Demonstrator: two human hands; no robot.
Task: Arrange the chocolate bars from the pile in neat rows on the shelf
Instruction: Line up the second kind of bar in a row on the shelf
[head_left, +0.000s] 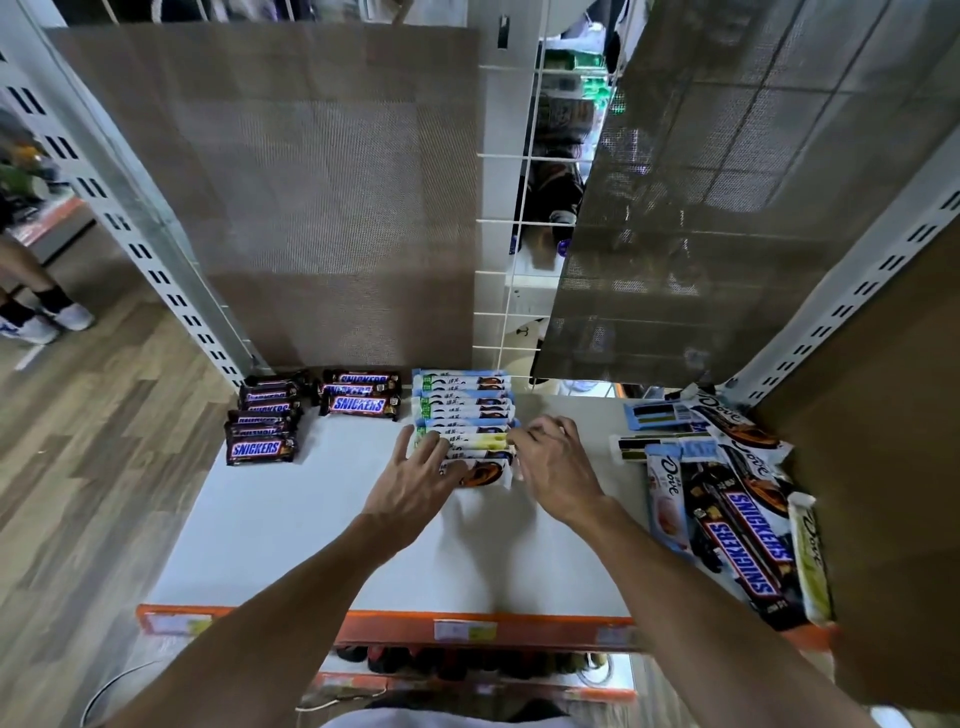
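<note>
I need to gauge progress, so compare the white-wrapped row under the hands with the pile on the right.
The white-wrapped row lies in neat parallel overlap; the pile is jumbled, bars crossing. The row shows mostly pale wrappers; the pile adds brown Snickers bars. The left hand and right hand touch the row; neither touches the pile. Both sit on the white shelf.

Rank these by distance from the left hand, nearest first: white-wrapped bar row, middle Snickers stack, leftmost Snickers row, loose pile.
1. Row of white-and-blue wrapped bars, centre back; left hand touches it.
2. Short stack of brown Snickers bars, just left of it.
3. Longer brown Snickers row, far left.
4. Loose mixed pile, right edge.
</note>
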